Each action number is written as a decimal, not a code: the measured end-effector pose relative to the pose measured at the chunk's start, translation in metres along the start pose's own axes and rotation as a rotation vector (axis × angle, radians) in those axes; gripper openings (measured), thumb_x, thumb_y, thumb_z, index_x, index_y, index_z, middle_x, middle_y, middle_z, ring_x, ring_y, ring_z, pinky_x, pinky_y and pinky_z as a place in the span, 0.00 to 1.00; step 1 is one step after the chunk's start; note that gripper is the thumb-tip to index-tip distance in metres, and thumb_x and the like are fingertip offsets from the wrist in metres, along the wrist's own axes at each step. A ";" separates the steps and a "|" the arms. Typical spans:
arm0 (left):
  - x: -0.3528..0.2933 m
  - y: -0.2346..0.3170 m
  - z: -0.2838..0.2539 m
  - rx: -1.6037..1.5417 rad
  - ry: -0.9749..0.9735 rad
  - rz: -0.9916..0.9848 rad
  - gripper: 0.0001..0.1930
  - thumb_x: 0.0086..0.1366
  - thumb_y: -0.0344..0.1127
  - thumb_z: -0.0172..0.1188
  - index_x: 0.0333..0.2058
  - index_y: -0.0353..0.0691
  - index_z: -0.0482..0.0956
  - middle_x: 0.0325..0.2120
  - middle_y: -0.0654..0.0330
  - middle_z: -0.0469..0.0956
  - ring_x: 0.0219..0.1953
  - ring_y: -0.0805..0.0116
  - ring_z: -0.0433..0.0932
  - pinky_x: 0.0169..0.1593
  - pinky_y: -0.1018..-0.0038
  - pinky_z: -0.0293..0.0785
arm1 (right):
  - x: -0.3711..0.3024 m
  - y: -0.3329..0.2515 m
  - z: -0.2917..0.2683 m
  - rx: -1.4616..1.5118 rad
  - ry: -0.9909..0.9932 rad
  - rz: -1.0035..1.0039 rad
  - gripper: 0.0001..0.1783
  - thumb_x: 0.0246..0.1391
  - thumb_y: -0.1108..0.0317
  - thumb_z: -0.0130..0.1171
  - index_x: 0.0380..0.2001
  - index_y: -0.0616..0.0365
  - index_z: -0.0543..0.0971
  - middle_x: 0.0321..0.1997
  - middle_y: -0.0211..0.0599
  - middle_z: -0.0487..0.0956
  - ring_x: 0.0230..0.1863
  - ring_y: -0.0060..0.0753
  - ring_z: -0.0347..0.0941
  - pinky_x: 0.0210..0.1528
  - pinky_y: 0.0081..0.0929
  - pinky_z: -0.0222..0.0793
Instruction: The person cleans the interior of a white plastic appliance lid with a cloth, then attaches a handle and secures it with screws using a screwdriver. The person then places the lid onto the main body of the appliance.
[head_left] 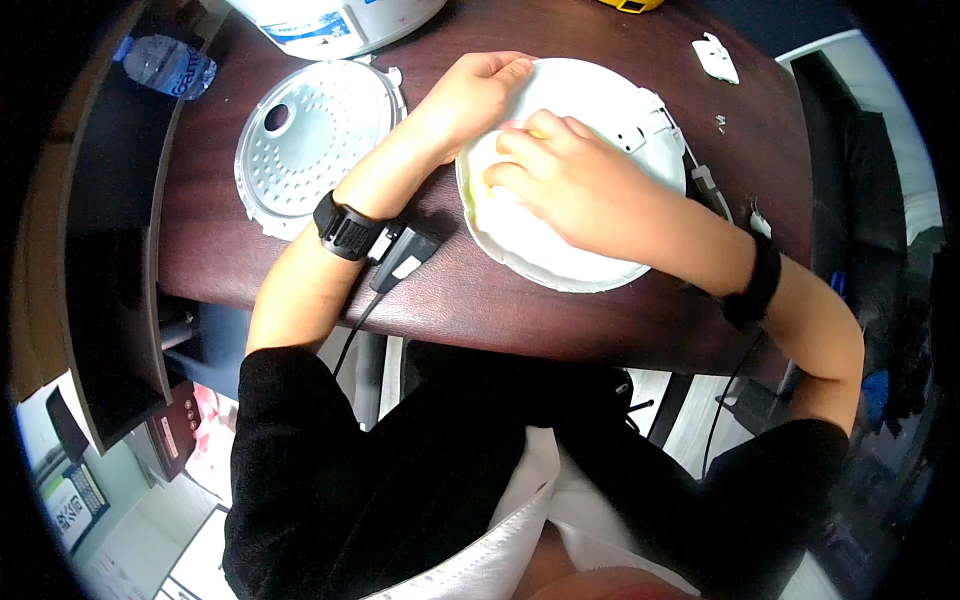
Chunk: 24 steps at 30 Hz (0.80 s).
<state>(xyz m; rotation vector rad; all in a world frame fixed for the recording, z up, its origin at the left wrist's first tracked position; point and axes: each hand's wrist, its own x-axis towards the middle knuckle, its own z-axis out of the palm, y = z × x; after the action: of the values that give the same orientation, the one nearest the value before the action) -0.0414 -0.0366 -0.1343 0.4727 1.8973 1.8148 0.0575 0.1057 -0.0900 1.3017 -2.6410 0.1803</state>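
Note:
A shallow white round cover (590, 265), with a hinge-like fitting at its right edge, lies on the brown table in front of me. My left hand (478, 95) holds its upper left rim, thumb side along the edge. Inside the cover, my right hand (560, 175) presses down with curled fingers. A bit of something yellow (537, 134) shows between those fingers, like a cloth or sponge; most of it is hidden. To the left, partly behind my left forearm, lies a pale round plate (320, 150) dotted with small bumps or holes and one larger dark hole.
A white tub (340, 25) with a blue label stands at the back. Beside the left edge is a clear plastic bottle (170, 68). A black adapter (403, 262) with a cable lies near my left wrist. A small white part (715, 58) and tiny screws (720, 124) lie at right.

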 end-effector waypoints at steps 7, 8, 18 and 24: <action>-0.005 0.012 0.003 -0.077 0.030 -0.076 0.17 0.69 0.39 0.45 0.47 0.32 0.73 0.36 0.60 0.77 0.35 0.75 0.76 0.36 0.78 0.75 | -0.012 0.065 0.005 -0.103 0.004 0.061 0.15 0.44 0.67 0.58 0.39 0.51 0.75 0.38 0.35 0.72 0.39 0.38 0.69 0.43 0.33 0.68; -0.004 0.011 0.002 -0.077 0.019 -0.083 0.17 0.69 0.39 0.45 0.47 0.32 0.73 0.36 0.59 0.77 0.35 0.75 0.76 0.35 0.78 0.75 | -0.018 0.065 -0.002 -0.083 -0.034 0.141 0.16 0.43 0.68 0.59 0.39 0.51 0.75 0.37 0.35 0.72 0.37 0.39 0.70 0.42 0.33 0.69; -0.003 0.007 -0.002 0.034 0.061 -0.046 0.17 0.69 0.40 0.46 0.46 0.33 0.74 0.35 0.62 0.78 0.34 0.77 0.74 0.39 0.79 0.72 | 0.013 -0.010 0.007 -0.027 0.066 -0.029 0.12 0.44 0.69 0.53 0.36 0.54 0.78 0.37 0.31 0.73 0.40 0.35 0.69 0.41 0.31 0.67; -0.001 0.003 0.001 0.063 0.051 -0.002 0.17 0.69 0.40 0.46 0.47 0.33 0.74 0.35 0.62 0.78 0.34 0.77 0.74 0.40 0.78 0.72 | -0.007 -0.035 -0.015 -0.095 -0.092 -0.100 0.09 0.43 0.66 0.53 0.28 0.54 0.79 0.37 0.29 0.73 0.41 0.32 0.68 0.41 0.26 0.64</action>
<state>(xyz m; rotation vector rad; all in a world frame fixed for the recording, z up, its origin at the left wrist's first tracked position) -0.0405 -0.0363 -0.1309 0.4498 1.9935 1.7854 0.0912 0.0931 -0.0759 1.4380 -2.6155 -0.0198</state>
